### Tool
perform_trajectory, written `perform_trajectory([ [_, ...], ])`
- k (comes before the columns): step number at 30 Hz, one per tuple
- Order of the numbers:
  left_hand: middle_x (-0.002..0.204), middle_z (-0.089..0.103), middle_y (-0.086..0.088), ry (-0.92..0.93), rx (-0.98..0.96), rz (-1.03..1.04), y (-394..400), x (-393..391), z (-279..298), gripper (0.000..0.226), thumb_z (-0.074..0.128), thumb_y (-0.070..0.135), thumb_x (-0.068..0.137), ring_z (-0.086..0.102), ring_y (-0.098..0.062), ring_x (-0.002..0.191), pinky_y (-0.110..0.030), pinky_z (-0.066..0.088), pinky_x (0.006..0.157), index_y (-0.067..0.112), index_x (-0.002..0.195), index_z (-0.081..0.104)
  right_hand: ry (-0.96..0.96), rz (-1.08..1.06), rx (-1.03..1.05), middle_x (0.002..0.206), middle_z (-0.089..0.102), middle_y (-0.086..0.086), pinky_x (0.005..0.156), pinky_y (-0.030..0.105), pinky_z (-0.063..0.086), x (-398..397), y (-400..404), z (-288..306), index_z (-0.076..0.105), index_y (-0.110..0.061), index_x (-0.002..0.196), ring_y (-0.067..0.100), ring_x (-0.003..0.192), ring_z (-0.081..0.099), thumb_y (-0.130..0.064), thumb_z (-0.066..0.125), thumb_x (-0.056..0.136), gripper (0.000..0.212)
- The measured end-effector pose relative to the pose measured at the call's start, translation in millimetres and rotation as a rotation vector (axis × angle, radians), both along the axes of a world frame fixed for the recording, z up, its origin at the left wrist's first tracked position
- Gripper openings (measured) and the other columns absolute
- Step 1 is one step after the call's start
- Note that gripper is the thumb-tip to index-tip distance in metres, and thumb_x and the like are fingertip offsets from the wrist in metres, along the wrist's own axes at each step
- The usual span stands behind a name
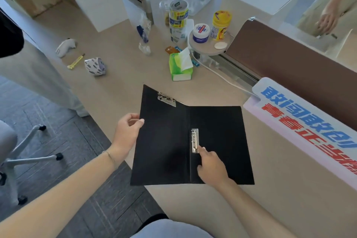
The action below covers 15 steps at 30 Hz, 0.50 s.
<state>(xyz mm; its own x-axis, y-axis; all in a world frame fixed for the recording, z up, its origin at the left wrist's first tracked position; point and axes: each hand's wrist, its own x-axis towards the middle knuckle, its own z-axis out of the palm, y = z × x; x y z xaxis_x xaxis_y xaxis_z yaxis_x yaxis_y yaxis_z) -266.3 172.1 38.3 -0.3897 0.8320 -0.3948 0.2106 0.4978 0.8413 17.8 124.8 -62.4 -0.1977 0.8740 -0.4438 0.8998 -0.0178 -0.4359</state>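
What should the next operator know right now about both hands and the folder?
Left hand grips the outer edge of the left cover of the black folder, which lies open on the desk, partly past its edge.
Right hand: index fingertip touches the lower end of the spine clip; it grips nothing.
Done: folder opened; spine clip and top clip hold no paper.
Left: probably working the spine clip; no loose sheets in view.

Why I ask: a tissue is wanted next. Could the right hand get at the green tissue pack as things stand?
Probably yes: the right hand only touches the spine clip, holding nothing, and nothing stands between the folder and the tissue pack.
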Motion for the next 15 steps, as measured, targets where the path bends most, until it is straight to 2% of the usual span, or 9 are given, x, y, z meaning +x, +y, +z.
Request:
perform_trajectory([
  [2,0.103,0.072,-0.003,-0.027,0.038,-0.055,4,11,17,0.007,0.065,0.021,0.097,0.070,-0.022,0.098,-0.037,0.058,0.085,0.023,0.103,0.067,0.059,0.008,-0.030,0.133,0.058,0.003,0.088,0.027,0.056,-3,-11,-1,0.026,-0.028,0.158,0.016,0.106,0.062,-0.016,0.058,0.095,0.072],
  [4,0.099,0.071,0.001,-0.033,0.061,-0.148,5,29,32,0.009,0.064,0.019,0.098,0.069,-0.013,0.091,-0.022,0.056,0.070,0.024,0.105,0.065,0.138,-0.006,-0.078,0.118,0.062,0.000,0.087,0.026,0.056,1,-19,-1,0.024,-0.032,0.158,0.014,0.093,0.066,-0.017,0.059,0.096,0.073],
  [5,0.099,0.071,0.002,-0.035,0.068,-0.203,5,41,40,0.011,0.063,0.018,0.099,0.067,-0.009,0.087,-0.015,0.053,0.063,0.023,0.108,0.064,0.182,-0.030,-0.096,0.118,0.066,0.001,0.089,0.026,0.055,5,-23,0,0.025,-0.031,0.158,0.016,0.095,0.068,-0.016,0.058,0.096,0.072],
  [7,0.103,0.070,-0.001,-0.070,0.066,-0.303,2,64,45,0.017,0.063,0.017,0.099,0.067,-0.009,0.086,-0.014,0.054,0.058,0.020,0.116,0.064,0.257,-0.128,-0.127,0.125,0.069,0.003,0.092,0.025,0.052,18,-29,4,0.029,-0.029,0.156,0.023,0.108,0.068,-0.011,0.058,0.097,0.068],
  [9,0.108,0.070,-0.002,-0.134,0.059,-0.396,-3,85,43,0.023,0.066,0.021,0.097,0.071,-0.013,0.092,-0.023,0.061,0.065,0.021,0.120,0.064,0.309,-0.270,-0.130,0.134,0.064,-0.002,0.098,0.024,0.049,37,-33,6,0.038,-0.029,0.153,0.018,0.118,0.064,-0.008,0.057,0.096,0.063],
  [11,0.114,0.070,0.002,-0.164,0.047,-0.473,-8,105,32,0.029,0.069,0.033,0.094,0.071,-0.016,0.101,-0.036,0.063,0.081,0.029,0.122,0.064,0.329,-0.408,-0.097,0.132,0.063,-0.007,0.104,0.025,0.047,60,-37,6,0.050,-0.028,0.146,0.012,0.118,0.061,-0.005,0.056,0.096,0.056],
  [12,0.115,0.070,0.006,-0.158,0.046,-0.508,-12,115,24,0.033,0.071,0.039,0.091,0.069,-0.014,0.105,-0.037,0.061,0.088,0.032,0.123,0.064,0.331,-0.469,-0.066,0.126,0.066,-0.008,0.105,0.028,0.048,72,-39,7,0.056,-0.028,0.141,0.011,0.114,0.062,-0.004,0.056,0.095,0.051],
  [15,0.123,0.064,0.015,-0.091,0.042,-0.591,-24,141,-3,0.048,0.075,0.044,0.087,0.060,-0.004,0.115,-0.023,0.049,0.100,0.032,0.130,0.059,0.401,-0.640,0.005,0.106,0.073,-0.006,0.100,0.034,0.052,104,-44,11,0.068,-0.024,0.125,0.009,0.100,0.066,0.000,0.054,0.095,0.040],
])
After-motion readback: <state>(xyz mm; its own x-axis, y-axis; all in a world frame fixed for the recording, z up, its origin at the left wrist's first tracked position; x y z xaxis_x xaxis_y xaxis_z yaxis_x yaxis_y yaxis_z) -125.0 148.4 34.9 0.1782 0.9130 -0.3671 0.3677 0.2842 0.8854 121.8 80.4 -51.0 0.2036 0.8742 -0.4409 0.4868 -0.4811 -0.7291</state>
